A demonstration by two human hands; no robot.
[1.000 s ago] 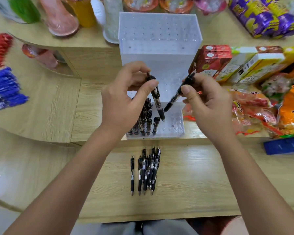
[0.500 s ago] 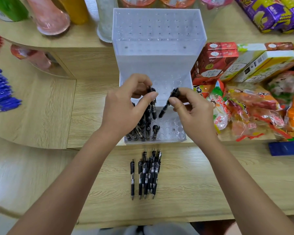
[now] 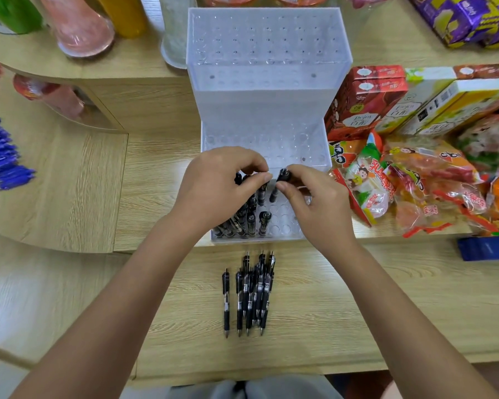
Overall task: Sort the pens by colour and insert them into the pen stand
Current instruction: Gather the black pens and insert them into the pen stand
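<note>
Black plastic pens are light, stiff and slightly slick on the barrel, so a fingertip pinch near the clicker end suits them best and leaves the tip free to find a hole.

The right hand [image 3: 317, 203] does exactly that. Its thumb and forefinger grasp the top of one black pen [image 3: 274, 194], which hangs nearly upright with its tip down and leaning a little to the left, over the lower tier of the clear acrylic pen stand [image 3: 265, 110]. The left hand [image 3: 213, 191] pinches the top of a second pen [image 3: 261, 193] just beside it, also upright and tip down. I cannot tell whether either tip is seated in a hole yet.

A cluster of inserted pens [image 3: 249, 220] fills the left columns of that tier, clicker ends up. The holes to the right and the whole upper tier look unfilled.

On the table [image 3: 357, 312] in front of the stand lie the loose black pens [image 3: 251, 292], side by side, with their long axes running toward the person and their tips nearest the body. Blue pens [image 3: 0, 156] lie well apart at the far left.
</note>
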